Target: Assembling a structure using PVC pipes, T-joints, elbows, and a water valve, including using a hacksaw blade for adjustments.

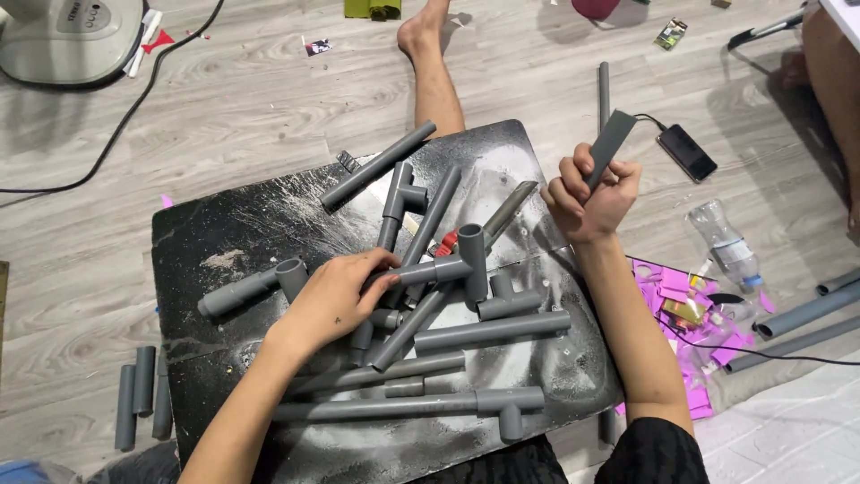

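Note:
A pile of grey plastic pipes and tee fittings (466, 332) lies on a black, dust-streaked board (224, 233) set on the floor. My left hand (336, 300) rests on the pile, its fingers closed around a pipe joined to an upright tee fitting (473, 260). My right hand (591, 197) is raised at the board's right edge, gripping a flat dark grey strip (612, 139) that sticks up and to the right. A saw blade with a red handle (488, 224) lies among the pipes.
My bare leg and foot (430, 54) stretch out beyond the board. A phone (687, 151) on a cable, a clear plastic bottle (727, 246) and pink paper scraps (685, 314) lie at right. Short pipe pieces (139, 394) lie at left, long pipes (806, 323) at right, a fan base (67, 36) top left.

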